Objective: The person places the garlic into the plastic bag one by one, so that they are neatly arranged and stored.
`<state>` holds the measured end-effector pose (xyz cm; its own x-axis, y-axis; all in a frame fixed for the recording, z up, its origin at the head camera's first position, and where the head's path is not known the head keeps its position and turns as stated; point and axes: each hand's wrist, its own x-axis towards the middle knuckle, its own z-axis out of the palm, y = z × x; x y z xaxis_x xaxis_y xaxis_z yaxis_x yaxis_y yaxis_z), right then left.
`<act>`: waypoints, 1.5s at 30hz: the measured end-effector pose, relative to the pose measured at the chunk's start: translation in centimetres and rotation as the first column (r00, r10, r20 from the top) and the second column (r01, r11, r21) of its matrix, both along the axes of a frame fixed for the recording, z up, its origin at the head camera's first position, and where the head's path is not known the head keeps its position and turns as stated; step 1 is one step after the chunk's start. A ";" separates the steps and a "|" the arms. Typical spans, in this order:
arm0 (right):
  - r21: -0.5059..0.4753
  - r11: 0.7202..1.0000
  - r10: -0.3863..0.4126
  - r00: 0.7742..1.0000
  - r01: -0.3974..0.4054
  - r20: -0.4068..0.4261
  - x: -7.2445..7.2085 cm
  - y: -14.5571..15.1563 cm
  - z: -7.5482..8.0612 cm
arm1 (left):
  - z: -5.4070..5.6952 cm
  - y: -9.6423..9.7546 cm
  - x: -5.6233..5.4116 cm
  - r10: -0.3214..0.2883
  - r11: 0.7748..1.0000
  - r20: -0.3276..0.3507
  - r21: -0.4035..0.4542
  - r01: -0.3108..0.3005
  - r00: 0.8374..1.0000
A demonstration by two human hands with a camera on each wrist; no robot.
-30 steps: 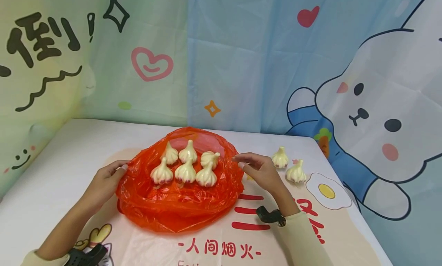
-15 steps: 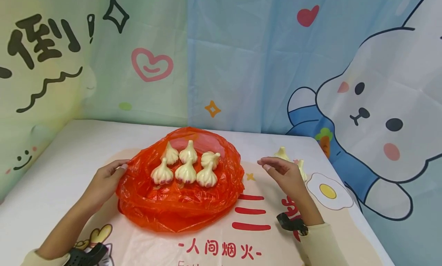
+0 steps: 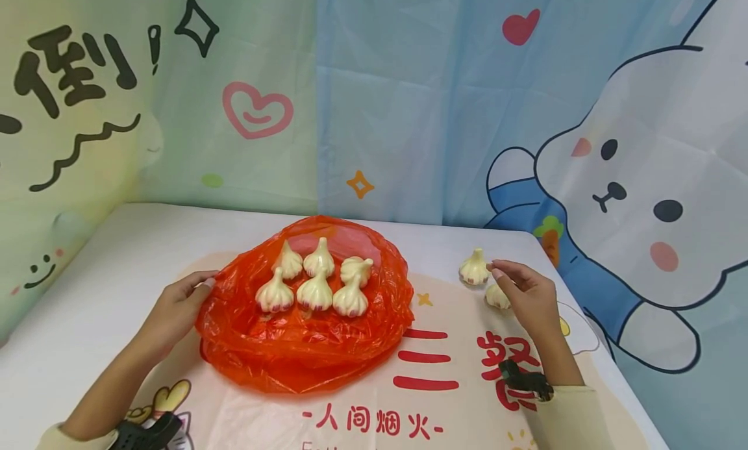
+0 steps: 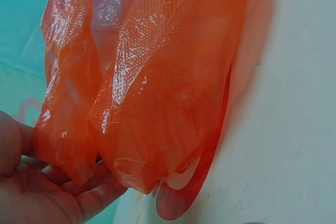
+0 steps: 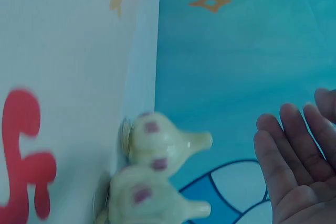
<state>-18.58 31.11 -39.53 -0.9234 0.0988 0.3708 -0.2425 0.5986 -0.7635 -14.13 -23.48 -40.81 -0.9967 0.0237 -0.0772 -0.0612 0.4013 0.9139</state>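
Observation:
A red plastic bag [image 3: 298,365] lies spread open on the table, with several garlic bulbs [image 3: 315,293] standing in it in two rows. At the bag's left edge my left hand [image 3: 180,307] holds the thin film between thumb and fingers; the left wrist view shows the fingers [image 4: 102,195] under the crumpled plastic. To the right, two more bulbs stand on the table: a farther garlic bulb [image 3: 474,268] and a nearer garlic bulb [image 3: 497,297], partly hidden. My right hand [image 3: 530,300] hovers just beside them, fingers extended and touching neither, as the right wrist view shows.
A printed cloth [image 3: 350,414] with red characters covers part of the white table [image 3: 76,294]. Behind and at the sides hangs a cartoon curtain [image 3: 380,99]. The table's right edge runs close beyond my right hand.
My right hand has left the bag's right edge and moved right to the two loose bulbs. My left hand and the bag have stayed where they were.

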 end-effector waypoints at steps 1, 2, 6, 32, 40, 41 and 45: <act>-0.002 1.000 -0.013 1.000 0.013 0.007 0.0 0.2 0.0 | 0.0 0.0 0.0 0.000 1.000 0.001 0.000 0.000 1.000; -0.001 1.000 -0.027 1.000 0.027 0.016 0.0 0.5 -0.1 | 0.0 0.0 0.0 0.000 1.000 0.001 0.000 0.000 1.000; 0.025 0.991 -0.130 0.989 0.129 0.066 -0.1 1.6 -0.1 | 0.1 0.1 0.1 -0.003 1.000 -0.009 0.004 0.003 1.000; 0.020 0.962 -0.258 0.880 0.273 0.399 -4.3 7.1 -7.2 | -0.2 0.0 0.2 -0.002 1.000 -0.030 0.010 0.002 1.000; 0.020 0.961 -0.256 0.855 0.277 0.452 -2.4 4.0 -3.5 | -0.2 0.0 0.2 -0.004 1.000 -0.023 0.007 0.004 1.000; 0.027 0.961 -0.259 0.854 0.277 0.451 -2.4 4.0 -3.5 | -0.2 0.0 0.2 -0.005 1.000 -0.022 0.007 0.005 1.000; 0.033 0.958 -0.270 0.850 0.286 0.453 -2.3 4.0 -3.5 | -0.2 0.0 0.2 -0.006 1.000 -0.019 0.005 0.007 1.000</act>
